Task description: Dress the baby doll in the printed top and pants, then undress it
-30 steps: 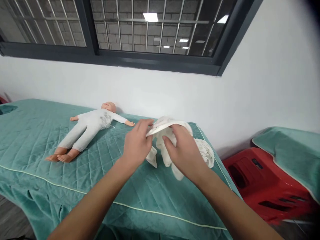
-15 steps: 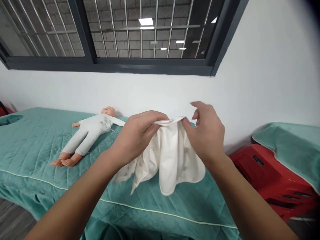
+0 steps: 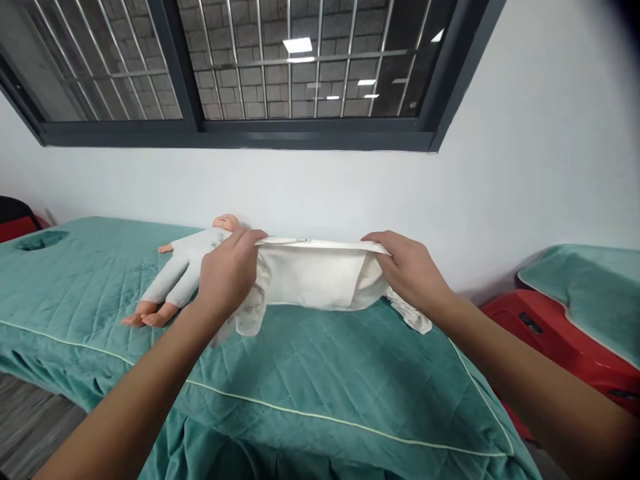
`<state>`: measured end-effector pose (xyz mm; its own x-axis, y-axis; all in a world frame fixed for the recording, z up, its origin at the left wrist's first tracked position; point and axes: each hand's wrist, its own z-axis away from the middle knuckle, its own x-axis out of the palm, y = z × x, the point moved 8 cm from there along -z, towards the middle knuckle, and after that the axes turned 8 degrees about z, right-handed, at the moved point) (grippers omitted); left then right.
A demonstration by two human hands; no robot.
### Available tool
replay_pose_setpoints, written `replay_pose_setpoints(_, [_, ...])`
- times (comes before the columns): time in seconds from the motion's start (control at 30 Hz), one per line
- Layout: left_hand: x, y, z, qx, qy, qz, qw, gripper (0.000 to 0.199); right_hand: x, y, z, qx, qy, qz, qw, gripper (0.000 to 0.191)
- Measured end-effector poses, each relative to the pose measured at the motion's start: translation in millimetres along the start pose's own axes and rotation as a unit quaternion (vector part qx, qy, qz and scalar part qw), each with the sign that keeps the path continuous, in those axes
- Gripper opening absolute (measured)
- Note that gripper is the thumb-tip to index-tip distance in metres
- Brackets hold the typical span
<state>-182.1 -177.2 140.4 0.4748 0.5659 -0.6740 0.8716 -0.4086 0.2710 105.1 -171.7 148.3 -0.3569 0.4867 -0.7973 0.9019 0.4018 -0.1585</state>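
A small cream-white baby garment hangs stretched between my hands above the bed, its top edge pulled nearly straight with a small tag at the middle. My left hand pinches the left end of that edge, and a printed fold dangles below it. At the right end, my right hand is closed on the same edge. Crumpled white fabric shows beneath the right hand; whether it belongs to the garment I cannot tell. Left of the garment, a baby doll with a pale cloth body lies on its back, partly hidden by my left hand.
A green quilted cover with light piping spreads over the bed, which has a face hole at far left. On the right stands a red plastic object partly under green cloth. A barred window is above the wall.
My hands have moved apart, drawing the garment's bunched edge out wide and taut. Its lower part has risen. The view has shifted slightly.
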Motion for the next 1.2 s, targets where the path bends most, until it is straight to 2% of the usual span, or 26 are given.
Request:
replay_pose_setpoints(0.1, [18.1,-36.8,17.8,-0.04,-0.009,-0.006,0.999,0.036,6.7,8.5,16.0,0.03,-0.031,0.003,0.999,0.04])
replay_pose_setpoints(0.2, [19.2,-60.6,31.1,-0.086,0.001,0.068,0.994,0.034,11.1,20.5,29.6,0.081,-0.074,-0.022,0.994,0.04])
replay_pose_setpoints(0.3, [15.1,-69.5,32.4,-0.141,-0.03,0.124,0.982,0.033,9.6,35.7,36.0,0.134,-0.091,-0.029,0.986,0.035])
replay_pose_setpoints(0.4, [21.4,-70.9,20.9,-0.163,-0.101,0.082,0.978,0.034,17.8,49.6,31.0,0.145,-0.115,-0.014,0.983,0.032])
replay_pose_setpoints(0.47, [37.9,-70.1,10.9,-0.134,-0.152,0.016,0.979,0.035,35.7,55.1,24.2,0.132,-0.151,0.017,0.98,0.032])
replay_pose_setpoints(0.53, [64.3,-68.9,6.5,-0.091,-0.192,-0.055,0.976,0.034,61.1,55.9,19.0,0.12,-0.186,0.082,0.972,0.035])
replay_pose_setpoints(0.63, [111.9,-63.1,17.7,-0.066,-0.212,-0.132,0.966,0.031,103.0,36.7,17.2,0.077,-0.179,0.207,0.959,0.039])
replay_pose_setpoints(0.7, [151.2,-47.5,38.3,-0.049,-0.259,-0.091,0.96,0.032,135.5,6.9,22.7,0.014,-0.158,0.227,0.961,0.039])
replay_pose_setpoints(0.73, [170.8,-36.7,50.5,-0.041,-0.291,-0.039,0.955,0.034,155.4,-7.9,28.6,-0.011,-0.173,0.2,0.964,0.04])
replay_pose_setpoints(0.77, [186.8,-28.3,61.2,-0.047,-0.311,0.007,0.949,0.035,173.8,-17.8,35.0,-0.008,-0.19,0.17,0.967,0.04])
replay_pose_setpoints(0.83, [208.3,-17.3,73.4,-0.048,-0.316,0.029,0.947,0.035,205.5,-29.9,46.6,0.017,-0.224,0.144,0.964,0.039])
replay_pose_setpoints(0.9, [220.3,-19.0,73.8,-0.069,-0.301,0.029,0.951,0.039,226.1,-32.9,52.0,0.047,-0.236,0.161,0.957,0.039])
replay_pose_setpoints(0.97, [227.7,-31.1,67.8,-0.11,-0.295,0.022,0.949,0.044,235.9,-28.9,50.4,0.085,-0.229,0.191,0.951,0.043])
replay_pose_setpoints(1.1, [234.6,-53.5,54.6,-0.168,-0.299,0.012,0.939,0.052,243.0,-12.8,40.4,0.176,-0.217,0.209,0.937,0.054])
replay_pose_setpoints(1.2, [232.8,-60.3,50.3,-0.188,-0.271,0.029,0.944,0.058,247.3,-1.8,36.1,0.216,-0.203,0.19,0.936,0.06])
